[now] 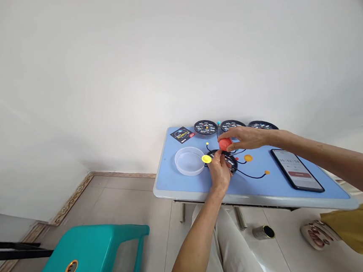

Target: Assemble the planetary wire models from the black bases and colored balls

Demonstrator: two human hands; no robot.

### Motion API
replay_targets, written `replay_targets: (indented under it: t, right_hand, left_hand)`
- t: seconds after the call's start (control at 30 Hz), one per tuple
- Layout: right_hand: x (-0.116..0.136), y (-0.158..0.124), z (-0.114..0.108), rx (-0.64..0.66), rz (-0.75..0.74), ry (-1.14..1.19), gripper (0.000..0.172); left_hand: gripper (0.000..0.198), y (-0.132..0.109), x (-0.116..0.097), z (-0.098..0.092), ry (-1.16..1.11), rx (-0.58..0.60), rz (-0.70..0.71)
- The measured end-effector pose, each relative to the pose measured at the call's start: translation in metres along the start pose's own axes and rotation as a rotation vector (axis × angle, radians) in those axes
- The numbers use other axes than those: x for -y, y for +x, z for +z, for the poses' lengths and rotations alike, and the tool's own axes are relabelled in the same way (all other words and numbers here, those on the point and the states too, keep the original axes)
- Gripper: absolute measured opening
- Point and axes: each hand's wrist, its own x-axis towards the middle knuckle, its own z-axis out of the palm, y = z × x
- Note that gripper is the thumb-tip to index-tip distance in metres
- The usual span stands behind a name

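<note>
My left hand [219, 171] pinches a black disc model [228, 161] with thin black wires, and a flat yellow disc [206, 159] sits at its left side. My right hand [245, 138] curls over a red ball [224, 144] just above that model. Wires spread across the table, ending in an orange bead [267, 172] and a small yellow bead [207, 144]. An orange disc [248, 158] lies near my right hand. Part of the model is hidden under my fingers.
The blue table [172, 179] holds a clear round dish [189, 160], a phone [297, 170] showing a timer, a dark card [182, 134], and 3 round black lids [205, 127] along the wall. Below stand a teal stool [84, 263] and a metal can [263, 232].
</note>
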Motion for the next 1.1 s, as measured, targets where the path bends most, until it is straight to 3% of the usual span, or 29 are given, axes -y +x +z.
replay_targets:
  t: [0.27,0.6,0.87,1.1]
  right_hand:
    - [0.003,-0.002,0.004,-0.019,-0.053,-0.077,0.046]
    - [0.007,-0.002,0.008,-0.027,0.023,-0.170,0.043]
    - [0.010,-0.004,0.015,-0.094,-0.166,-0.274,0.035]
    - [0.013,-0.002,0.018,-0.129,-0.115,-0.446,0.043]
  left_hand:
    - [0.034,0.000,-0.002,0.001,-0.018,-0.001,-0.004]
    - [0.036,0.001,-0.002,0.001,-0.018,-0.001,0.008]
    - [0.031,0.000,-0.005,0.000,0.019,0.009,0.018]
    - [0.030,0.000,-0.006,0.000,0.028,0.012,0.022]
